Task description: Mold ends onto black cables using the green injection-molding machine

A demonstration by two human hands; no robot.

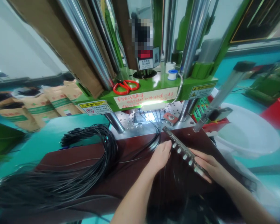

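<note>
A long metal bar (182,146) with several pale connector pieces (184,157) along its near side lies slanted above the brown tabletop. My right hand (211,168) is closed around its near end, thumb on top and fingers beneath. Close to the bar's far half, my left hand (161,155) has its fingers drawn together; what they pinch, if anything, is hidden. Thin black cables (156,137) run from the lit press opening past my left hand. A large bundle of black cables (102,149) sprawls over the table to the left.
Ahead stands a green press (154,90) with steel columns. Red-handled scissors (126,87) and a blue-and-white spool (172,74) rest on it. A small reddish block (170,118) sits on the perforated plate (128,119). A white tub (249,130) is at the right; paper sacks (35,109) stand left.
</note>
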